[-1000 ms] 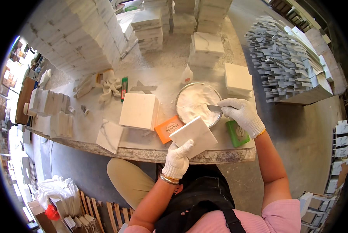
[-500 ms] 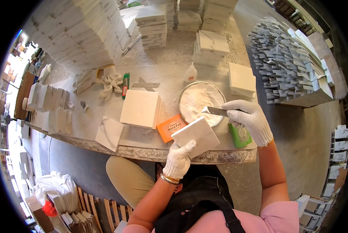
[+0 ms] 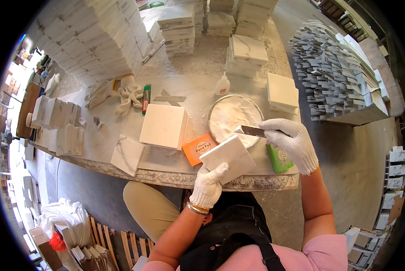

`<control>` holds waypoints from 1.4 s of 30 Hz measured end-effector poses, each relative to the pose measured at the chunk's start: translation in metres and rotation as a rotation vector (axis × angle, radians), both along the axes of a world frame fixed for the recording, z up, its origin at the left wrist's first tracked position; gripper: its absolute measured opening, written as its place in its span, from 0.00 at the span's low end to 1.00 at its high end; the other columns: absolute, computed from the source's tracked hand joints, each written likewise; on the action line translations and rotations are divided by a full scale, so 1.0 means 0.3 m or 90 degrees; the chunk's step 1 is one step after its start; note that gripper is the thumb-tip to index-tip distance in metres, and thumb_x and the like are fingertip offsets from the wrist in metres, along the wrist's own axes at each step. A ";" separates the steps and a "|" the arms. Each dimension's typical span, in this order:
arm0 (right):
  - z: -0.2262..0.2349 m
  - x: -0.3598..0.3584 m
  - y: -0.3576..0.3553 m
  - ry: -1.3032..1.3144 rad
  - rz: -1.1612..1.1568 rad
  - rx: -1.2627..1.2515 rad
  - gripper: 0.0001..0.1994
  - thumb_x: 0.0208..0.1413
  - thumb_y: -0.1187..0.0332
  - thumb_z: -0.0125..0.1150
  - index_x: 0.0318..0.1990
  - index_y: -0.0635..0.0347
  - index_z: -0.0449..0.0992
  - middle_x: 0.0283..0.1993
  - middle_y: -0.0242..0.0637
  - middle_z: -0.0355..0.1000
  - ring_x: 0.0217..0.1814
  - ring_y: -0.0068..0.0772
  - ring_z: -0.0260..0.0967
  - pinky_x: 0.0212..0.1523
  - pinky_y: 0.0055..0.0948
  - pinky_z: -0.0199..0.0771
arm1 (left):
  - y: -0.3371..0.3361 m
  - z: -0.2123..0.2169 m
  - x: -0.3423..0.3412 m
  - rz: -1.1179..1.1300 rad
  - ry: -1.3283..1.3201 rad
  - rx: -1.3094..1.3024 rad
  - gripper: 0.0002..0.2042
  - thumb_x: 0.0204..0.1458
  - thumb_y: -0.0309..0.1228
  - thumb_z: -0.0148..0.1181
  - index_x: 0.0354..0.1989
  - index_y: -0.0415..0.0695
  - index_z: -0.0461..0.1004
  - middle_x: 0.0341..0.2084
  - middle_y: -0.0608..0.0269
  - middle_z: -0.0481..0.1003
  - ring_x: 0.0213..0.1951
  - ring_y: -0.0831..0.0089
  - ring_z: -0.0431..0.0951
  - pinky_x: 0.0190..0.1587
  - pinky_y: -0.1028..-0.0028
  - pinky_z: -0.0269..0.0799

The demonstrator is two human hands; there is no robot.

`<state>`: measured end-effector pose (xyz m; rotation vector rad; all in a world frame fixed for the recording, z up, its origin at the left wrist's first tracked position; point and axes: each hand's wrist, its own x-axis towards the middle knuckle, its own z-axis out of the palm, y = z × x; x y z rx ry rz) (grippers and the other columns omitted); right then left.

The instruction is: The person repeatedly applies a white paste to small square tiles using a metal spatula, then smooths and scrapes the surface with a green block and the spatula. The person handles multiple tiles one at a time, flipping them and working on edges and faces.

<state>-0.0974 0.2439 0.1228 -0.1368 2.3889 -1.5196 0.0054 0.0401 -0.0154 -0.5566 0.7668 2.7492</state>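
Note:
Both my hands wear white knit gloves. My left hand grips a square white stone tile by its near corner, tilted above the table's front edge. In my right hand is a flat metal scraper blade, with a dab of white paste on its tip. The blade points left over the near rim of a round tub of white powder or paste. An orange hand pad lies left of the tile, and a green pad lies below my right hand.
Left of the orange pad stands a stack of square tiles; another stack is right of the tub. A small white squeeze bottle stands behind it. A green utility knife, loose blades and spare gloves lie farther left. Tall tile piles rise behind.
My right hand has shifted slightly, turning the scraper at the tub's near rim. The left hand and its tile have stayed almost still.

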 end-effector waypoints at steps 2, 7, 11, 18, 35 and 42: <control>-0.009 0.006 0.003 0.021 0.013 -0.005 0.12 0.57 0.75 0.64 0.47 0.66 0.83 0.41 0.37 0.82 0.39 0.22 0.76 0.42 0.25 0.77 | 0.000 0.005 -0.002 -0.003 -0.002 0.004 0.25 0.58 0.23 0.62 0.65 0.38 0.66 0.58 0.57 0.74 0.60 0.61 0.74 0.64 0.58 0.71; 0.001 0.009 -0.002 0.076 0.025 0.030 0.11 0.57 0.75 0.64 0.46 0.67 0.83 0.42 0.38 0.82 0.39 0.23 0.76 0.43 0.25 0.77 | 0.000 0.004 -0.002 -0.001 0.000 0.000 0.25 0.58 0.23 0.62 0.65 0.37 0.66 0.58 0.57 0.74 0.59 0.61 0.74 0.64 0.59 0.71; -0.002 0.009 0.003 0.070 0.028 0.022 0.11 0.57 0.76 0.64 0.47 0.67 0.83 0.43 0.39 0.82 0.41 0.25 0.77 0.45 0.25 0.77 | 0.001 0.012 -0.004 -0.002 0.001 0.002 0.25 0.57 0.23 0.62 0.64 0.37 0.66 0.58 0.57 0.74 0.59 0.61 0.74 0.64 0.59 0.70; -0.040 -0.022 0.020 0.123 -0.012 0.069 0.12 0.57 0.77 0.63 0.48 0.68 0.82 0.43 0.39 0.82 0.45 0.26 0.77 0.49 0.26 0.76 | 0.002 0.009 -0.005 0.000 -0.002 0.009 0.25 0.58 0.23 0.62 0.64 0.38 0.66 0.58 0.57 0.74 0.60 0.61 0.74 0.64 0.58 0.71; -0.031 0.013 0.026 0.030 0.022 0.016 0.10 0.59 0.76 0.61 0.46 0.68 0.83 0.40 0.36 0.81 0.34 0.21 0.74 0.38 0.24 0.76 | 0.007 0.020 -0.008 0.002 0.004 -0.005 0.25 0.58 0.25 0.62 0.65 0.37 0.66 0.58 0.57 0.74 0.59 0.63 0.75 0.64 0.61 0.69; 0.002 -0.025 0.038 -0.008 -0.020 0.064 0.11 0.59 0.74 0.58 0.46 0.66 0.83 0.36 0.37 0.80 0.36 0.23 0.75 0.39 0.24 0.74 | 0.003 0.016 -0.005 0.006 -0.008 0.000 0.25 0.58 0.25 0.63 0.65 0.38 0.67 0.57 0.57 0.74 0.59 0.63 0.75 0.64 0.61 0.70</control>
